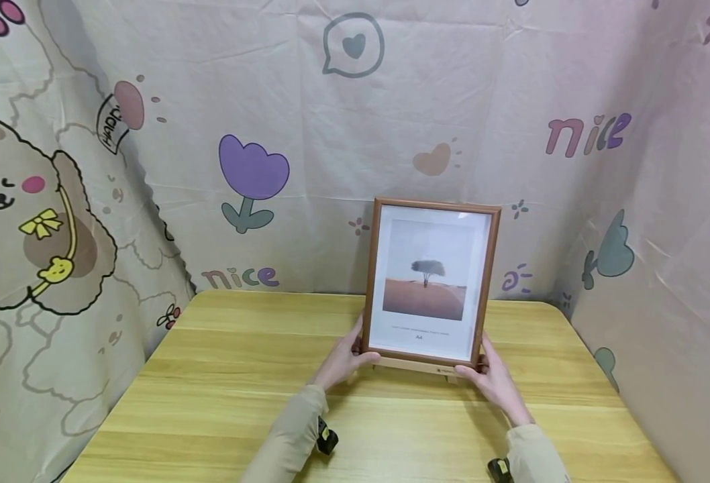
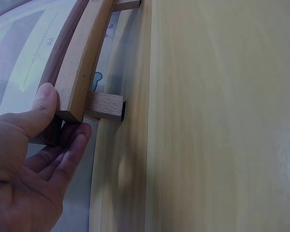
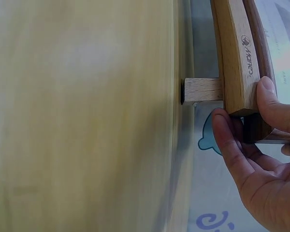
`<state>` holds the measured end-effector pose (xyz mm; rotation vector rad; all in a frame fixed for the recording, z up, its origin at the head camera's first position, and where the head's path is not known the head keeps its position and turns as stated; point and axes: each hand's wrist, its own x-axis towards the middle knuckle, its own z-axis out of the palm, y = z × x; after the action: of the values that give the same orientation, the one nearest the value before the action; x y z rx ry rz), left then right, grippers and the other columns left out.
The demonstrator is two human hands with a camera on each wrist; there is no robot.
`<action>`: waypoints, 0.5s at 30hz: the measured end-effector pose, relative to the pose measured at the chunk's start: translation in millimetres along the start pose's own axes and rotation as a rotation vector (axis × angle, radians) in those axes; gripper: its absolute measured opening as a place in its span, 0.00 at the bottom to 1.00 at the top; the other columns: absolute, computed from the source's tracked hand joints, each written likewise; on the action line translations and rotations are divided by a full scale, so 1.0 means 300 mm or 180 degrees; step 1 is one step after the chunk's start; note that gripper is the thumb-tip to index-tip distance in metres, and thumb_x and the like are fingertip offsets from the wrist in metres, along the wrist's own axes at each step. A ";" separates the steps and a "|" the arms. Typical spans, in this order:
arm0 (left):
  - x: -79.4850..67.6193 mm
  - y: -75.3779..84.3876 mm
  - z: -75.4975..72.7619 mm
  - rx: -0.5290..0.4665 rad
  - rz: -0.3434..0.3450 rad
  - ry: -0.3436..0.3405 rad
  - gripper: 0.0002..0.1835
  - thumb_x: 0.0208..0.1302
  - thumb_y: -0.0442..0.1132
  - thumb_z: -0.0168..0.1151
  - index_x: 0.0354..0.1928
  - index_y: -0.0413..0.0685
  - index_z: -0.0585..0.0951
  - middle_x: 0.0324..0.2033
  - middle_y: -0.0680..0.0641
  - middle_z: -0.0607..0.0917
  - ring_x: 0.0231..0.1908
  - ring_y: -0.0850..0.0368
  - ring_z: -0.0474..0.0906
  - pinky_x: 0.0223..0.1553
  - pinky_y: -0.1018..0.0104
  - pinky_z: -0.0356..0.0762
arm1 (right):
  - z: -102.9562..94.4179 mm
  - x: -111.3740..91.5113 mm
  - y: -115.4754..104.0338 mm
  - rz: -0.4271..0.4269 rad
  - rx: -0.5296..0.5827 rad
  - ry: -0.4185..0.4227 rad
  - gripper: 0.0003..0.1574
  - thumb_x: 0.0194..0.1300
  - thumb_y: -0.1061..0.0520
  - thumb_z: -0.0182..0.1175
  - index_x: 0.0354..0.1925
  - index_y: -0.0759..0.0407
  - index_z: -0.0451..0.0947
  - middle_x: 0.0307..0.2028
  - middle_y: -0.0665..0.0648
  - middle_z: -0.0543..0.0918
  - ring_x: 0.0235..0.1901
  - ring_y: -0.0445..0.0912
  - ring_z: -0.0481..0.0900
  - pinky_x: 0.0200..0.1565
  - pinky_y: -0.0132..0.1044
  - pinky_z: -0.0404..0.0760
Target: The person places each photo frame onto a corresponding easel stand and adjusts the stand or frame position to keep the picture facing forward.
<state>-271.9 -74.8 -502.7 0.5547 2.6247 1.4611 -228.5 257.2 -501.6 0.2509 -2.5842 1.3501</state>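
Note:
A brown wooden picture frame (image 1: 371, 268) stands upright, tilted slightly back, on the ledge of a light wooden stand (image 1: 412, 366). Behind its glass is a print of a lone tree (image 1: 427, 268). My left hand (image 1: 339, 361) holds the lower left corner, thumb on the front and fingers behind and below. At the lower right corner my right hand (image 1: 495, 377) grips in the same way. Each wrist view shows a thumb at the front where frame and ledge meet. A short stand foot (image 2: 105, 105) juts forward from under the ledge, and another foot (image 3: 203, 90) shows in the right wrist view.
The stand is near the back edge of a light wood-grain table (image 1: 270, 335) with rounded corners. Close behind hangs a printed cloth (image 1: 331, 134), with more cloth along both sides. A small black device (image 1: 326, 436) sits at the left wrist, another (image 1: 500, 469) at the right.

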 end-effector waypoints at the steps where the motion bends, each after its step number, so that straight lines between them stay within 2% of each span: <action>1: -0.002 0.000 -0.002 -0.0024 -0.0031 -0.0011 0.55 0.65 0.53 0.66 0.81 0.59 0.39 0.31 0.48 0.77 0.21 0.63 0.66 0.28 0.70 0.73 | 0.001 0.001 -0.002 0.0001 0.0006 0.0002 0.62 0.59 0.63 0.71 0.79 0.64 0.44 0.47 0.78 0.83 0.40 0.60 0.87 0.39 0.31 0.83; 5: -0.006 0.000 -0.008 -0.0060 -0.0098 -0.0031 0.55 0.65 0.54 0.66 0.81 0.62 0.39 0.34 0.44 0.77 0.19 0.63 0.65 0.27 0.70 0.74 | 0.006 0.005 -0.005 -0.0002 0.0006 -0.0020 0.63 0.59 0.63 0.71 0.80 0.64 0.43 0.48 0.79 0.82 0.41 0.62 0.87 0.40 0.33 0.84; 11: -0.009 0.002 -0.016 -0.0109 -0.0092 0.0007 0.55 0.64 0.52 0.67 0.81 0.60 0.40 0.33 0.43 0.77 0.17 0.63 0.65 0.24 0.71 0.73 | 0.016 0.013 -0.004 0.0039 0.0004 -0.0034 0.63 0.60 0.64 0.71 0.80 0.64 0.42 0.49 0.80 0.81 0.42 0.63 0.87 0.41 0.34 0.85; 13: -0.011 0.003 -0.018 -0.0140 -0.0087 0.0016 0.55 0.64 0.51 0.68 0.81 0.61 0.40 0.37 0.38 0.80 0.16 0.62 0.67 0.21 0.71 0.74 | 0.020 0.015 -0.005 0.0061 -0.0009 -0.0026 0.62 0.59 0.64 0.71 0.79 0.64 0.43 0.48 0.79 0.82 0.42 0.62 0.87 0.41 0.34 0.85; 15: -0.015 0.001 -0.020 -0.0137 -0.0072 0.0022 0.55 0.64 0.51 0.68 0.81 0.62 0.40 0.47 0.30 0.81 0.15 0.61 0.68 0.19 0.70 0.74 | 0.023 0.016 -0.007 0.0075 -0.0016 -0.0026 0.62 0.59 0.64 0.71 0.79 0.65 0.43 0.47 0.79 0.83 0.41 0.61 0.87 0.41 0.33 0.85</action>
<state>-269.2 -81.0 -499.5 0.5149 2.5891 1.5117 -233.4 250.2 -502.5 0.2261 -2.6050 1.3531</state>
